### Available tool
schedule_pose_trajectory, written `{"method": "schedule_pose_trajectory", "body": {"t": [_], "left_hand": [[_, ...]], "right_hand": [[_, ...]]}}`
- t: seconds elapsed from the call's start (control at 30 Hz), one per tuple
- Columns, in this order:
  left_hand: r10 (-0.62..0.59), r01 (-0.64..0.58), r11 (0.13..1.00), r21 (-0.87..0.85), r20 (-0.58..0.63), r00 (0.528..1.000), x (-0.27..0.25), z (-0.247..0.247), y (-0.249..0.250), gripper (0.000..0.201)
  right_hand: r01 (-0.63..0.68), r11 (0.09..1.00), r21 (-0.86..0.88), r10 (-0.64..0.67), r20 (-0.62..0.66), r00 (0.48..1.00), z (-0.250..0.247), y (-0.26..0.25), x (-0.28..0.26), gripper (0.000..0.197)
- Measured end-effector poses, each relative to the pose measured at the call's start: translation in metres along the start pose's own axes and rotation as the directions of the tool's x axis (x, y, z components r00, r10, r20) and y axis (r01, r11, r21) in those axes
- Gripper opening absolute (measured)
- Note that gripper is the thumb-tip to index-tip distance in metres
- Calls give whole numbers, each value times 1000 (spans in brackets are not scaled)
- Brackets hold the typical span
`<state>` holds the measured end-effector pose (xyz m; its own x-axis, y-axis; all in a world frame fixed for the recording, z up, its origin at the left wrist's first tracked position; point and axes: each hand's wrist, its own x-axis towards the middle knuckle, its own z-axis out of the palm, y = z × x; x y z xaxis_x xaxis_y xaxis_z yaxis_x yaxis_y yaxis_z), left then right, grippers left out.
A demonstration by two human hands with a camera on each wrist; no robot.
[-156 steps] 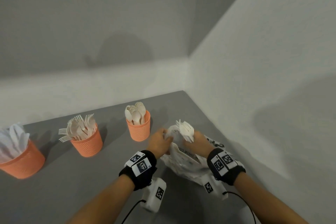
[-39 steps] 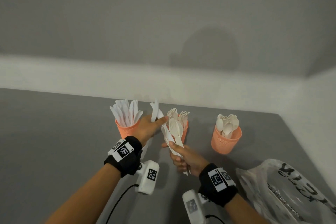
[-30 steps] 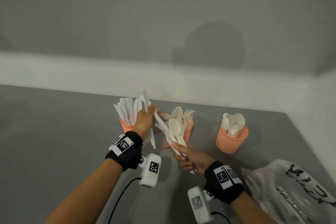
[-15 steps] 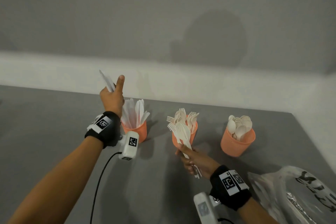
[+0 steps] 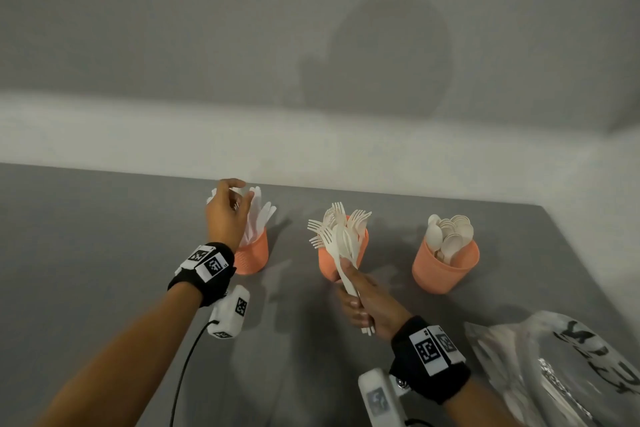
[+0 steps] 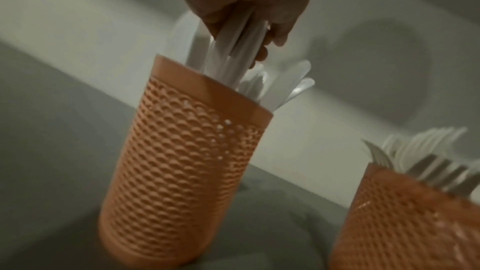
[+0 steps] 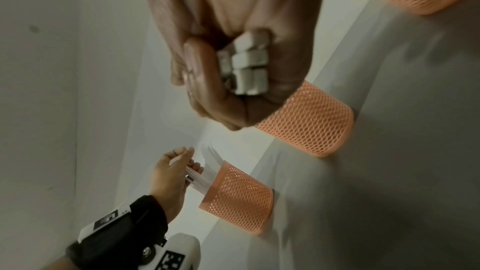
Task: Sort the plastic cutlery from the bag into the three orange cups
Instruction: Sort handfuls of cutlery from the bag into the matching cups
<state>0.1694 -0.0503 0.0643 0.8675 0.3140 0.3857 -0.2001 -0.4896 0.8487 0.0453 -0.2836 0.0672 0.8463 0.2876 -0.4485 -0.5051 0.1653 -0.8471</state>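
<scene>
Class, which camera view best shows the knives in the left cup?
The left wrist view: the knives fill it, fingers around them. In the head view the left hand hides most; the right wrist view shows them small.

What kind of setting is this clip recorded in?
Probably a staged recording corner, not a kitchen: a bare grey table against plain walls, tracking-marker wristbands, and only three orange cups.

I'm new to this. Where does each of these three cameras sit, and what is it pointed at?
Head: worn on the head, looking forward and down at three orange cups; both forearms show, right hand gripping cutlery.
Left wrist: looks along the left hand, whose fingers pinch knives entering the knife cup.
Right wrist: looks along the right hand's curled fingers at cutlery handle ends; left hand beyond.
Shared: all three show the knife cup.
</scene>
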Motion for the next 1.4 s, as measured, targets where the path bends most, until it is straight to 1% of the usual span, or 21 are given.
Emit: {"method": "schedule_pose_trajectory", "body": {"t": [0.07,0.17,0.2,0.27,0.33,0.43,0.47,0.53,0.6,0.63,0.67,0.73,0.8,0.9,1.0,1.07,1.13,1.23,1.3,1.37,1.4], "left_hand": [[118,-129,984,125,90,989,1,-1,-3,12],[298,-350,890,292,209,932,-2,-4,-7,31],[314,-385,862,330,250,916,-6,-5,-8,42],[261,-375,853,364,327,908,-11,-8,-8,58],[255,-378,841,386,332,908,-13,-11,-6,60],[390,-433,833,343,189,901,-18,-14,13,45],[392,-412,870,270,127,911,-23,-14,24,40],[285,-287,957,50,46,957,-40,-10,49,36],[117,-105,987,-119,102,988,-60,-2,69,31],[44,-16,989,-147,187,981,-70,3,74,27],[-26,75,984,-162,288,957,-80,9,79,28],[-138,246,949,-198,440,888,-97,21,84,33],[-211,346,910,-229,461,862,-113,32,90,30],[-249,365,900,-237,407,879,-127,44,98,20],[-233,345,915,-209,423,876,-131,51,102,15],[-238,344,909,-234,386,891,-129,51,106,16],[-257,376,858,-350,341,904,-124,47,113,13],[-296,428,716,-551,316,902,-110,35,123,5],[-340,443,675,-590,285,896,-102,30,124,15],[-360,460,717,-524,287,888,-98,30,117,30],[-375,488,745,-455,320,870,-100,31,114,35]], "right_hand": [[4,1000,6,-4,4,1000,2,0,-1,36],[8,1000,16,-8,8,1000,5,0,-3,34],[9,1000,20,-9,6,1000,6,0,-3,33],[12,1000,19,-12,0,1000,7,1,-3,33],[18,1000,17,-18,-7,1000,7,1,-3,33],[43,999,9,-43,-13,999,8,0,-5,33],[56,998,6,-56,-15,998,9,-1,-6,33],[86,996,6,-86,-22,996,10,-2,-8,33],[109,994,0,-109,-23,994,11,-2,-9,35],[117,993,-19,-117,-27,993,11,-2,-9,37],[125,991,-45,-127,-33,991,12,-2,-9,40],[156,983,-98,-161,-45,986,13,-1,-10,45],[202,969,-146,-212,-58,976,12,-1,-13,48],[247,956,-161,-263,-90,960,10,2,-15,43],[223,969,-102,-235,-130,963,7,8,-15,45],[203,977,-64,-211,-165,964,4,11,-16,45],[200,980,-18,-199,-197,960,2,10,-18,39],[183,981,63,-165,-222,961,-2,9,-18,31],[175,982,69,-155,-229,961,-4,9,-18,27],[181,981,70,-163,-215,963,-5,9,-19,27],[191,978,84,-171,-202,964,-4,8,-19,26]]}}
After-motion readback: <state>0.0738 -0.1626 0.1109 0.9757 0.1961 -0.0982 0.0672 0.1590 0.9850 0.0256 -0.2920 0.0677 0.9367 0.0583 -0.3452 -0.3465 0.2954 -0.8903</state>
